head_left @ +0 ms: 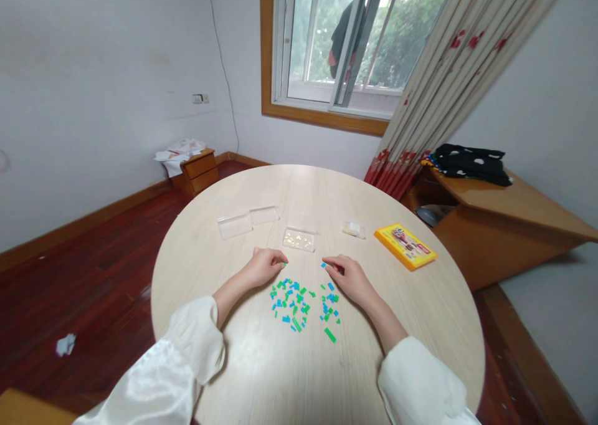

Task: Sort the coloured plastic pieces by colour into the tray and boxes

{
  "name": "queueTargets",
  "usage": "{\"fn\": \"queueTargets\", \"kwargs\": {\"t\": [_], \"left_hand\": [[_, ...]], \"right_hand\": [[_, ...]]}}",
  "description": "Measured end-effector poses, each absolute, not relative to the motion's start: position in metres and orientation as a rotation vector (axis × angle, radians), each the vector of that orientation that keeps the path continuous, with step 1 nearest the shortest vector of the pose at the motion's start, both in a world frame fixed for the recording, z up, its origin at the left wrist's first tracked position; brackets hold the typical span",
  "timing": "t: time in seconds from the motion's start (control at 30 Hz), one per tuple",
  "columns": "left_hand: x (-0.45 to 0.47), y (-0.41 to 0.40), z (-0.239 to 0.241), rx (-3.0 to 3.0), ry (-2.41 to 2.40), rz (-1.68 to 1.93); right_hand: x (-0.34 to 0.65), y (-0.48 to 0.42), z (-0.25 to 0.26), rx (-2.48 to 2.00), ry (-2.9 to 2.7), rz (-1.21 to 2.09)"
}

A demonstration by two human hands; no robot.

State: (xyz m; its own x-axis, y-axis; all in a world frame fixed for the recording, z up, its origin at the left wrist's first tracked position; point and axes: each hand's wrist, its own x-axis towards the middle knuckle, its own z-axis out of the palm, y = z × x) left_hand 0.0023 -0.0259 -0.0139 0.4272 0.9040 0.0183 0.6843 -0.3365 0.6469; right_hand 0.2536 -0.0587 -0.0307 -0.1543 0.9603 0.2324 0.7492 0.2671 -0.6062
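Note:
My left hand (265,267) is closed in a pinch, with a small green building brick (284,264) at its fingertips. Across from it, my right hand (346,276) pinches a small blue building brick (323,265) between thumb and finger. Below the hands lies a loose pile of green and blue bricks (292,303). A smaller group of bricks (329,306) is spread to its right, with a longer green brick (330,334) at its near end. Just beyond the hands, a transparent box (299,248) holds several pale yellow pieces.
Two transparent trays (235,227) stand at the table's back left. Further right are a small transparent case (354,229) and a yellow box (405,245). The round table (261,375) fills the middle; a wooden cabinet (504,225) with dark cloth stands beyond its right side.

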Motion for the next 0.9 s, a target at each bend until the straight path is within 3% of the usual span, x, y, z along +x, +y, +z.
{"fn": "queueTargets", "kwargs": {"t": [0.37,0.63,0.9], "left_hand": [[0.005,-0.029,-0.015,2.058,1.248,0.526],[-0.007,-0.032,0.001,1.967,0.926,0.296],[-0.019,-0.039,0.008,2.028,0.886,0.265]], "right_hand": [[0.252,-0.059,-0.028,-1.51,-1.965,0.504],[0.248,-0.074,-0.004,-1.334,-2.044,0.893],[0.251,-0.086,-0.011,-1.588,-2.008,0.609]]}}
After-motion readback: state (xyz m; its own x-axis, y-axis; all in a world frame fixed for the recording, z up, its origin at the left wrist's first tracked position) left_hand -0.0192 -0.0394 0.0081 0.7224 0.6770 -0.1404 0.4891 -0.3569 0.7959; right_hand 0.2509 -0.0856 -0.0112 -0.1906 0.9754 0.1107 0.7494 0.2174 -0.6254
